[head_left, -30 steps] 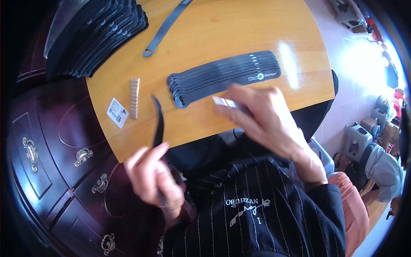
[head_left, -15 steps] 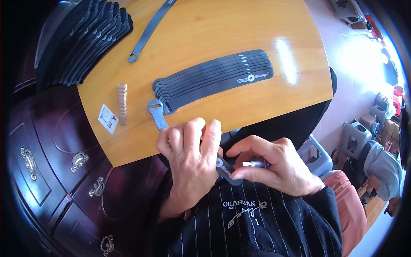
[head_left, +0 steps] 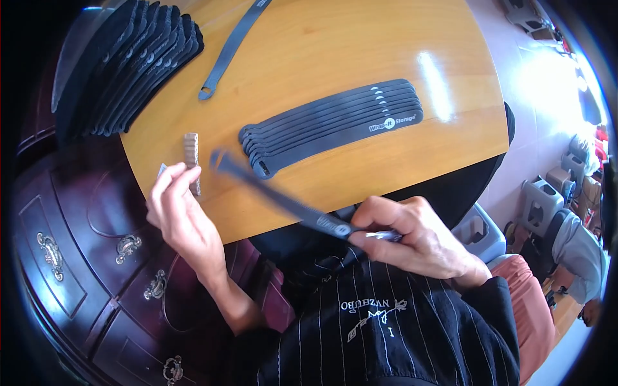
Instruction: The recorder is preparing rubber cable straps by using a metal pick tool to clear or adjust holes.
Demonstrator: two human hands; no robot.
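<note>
My right hand [head_left: 418,241] grips a dark grey hook-and-loop strap [head_left: 290,204] by its printed end. The strap reaches left over the table edge, its slotted end blurred by motion. A small shiny object, whose kind I cannot make out, also sits between that hand's thumb and fingers. At the table's left edge, my left hand [head_left: 183,209] has its fingers stretched over a white label [head_left: 162,169], which is mostly hidden. Its fingertips are at a narrow brown ridged strip [head_left: 192,148]; whether they touch it, I cannot tell.
A fanned stack of similar grey straps [head_left: 335,125] lies mid-table. One single strap [head_left: 235,48] lies farther back. A large pile of dark straps [head_left: 138,71] fills the far left corner. Dark drawers [head_left: 96,251] stand at left, grey stools [head_left: 541,199] at right.
My left hand has let go of the strap and moved left to the label and brown strip. The strap in my right hand has swung up and now points left across the table edge.
</note>
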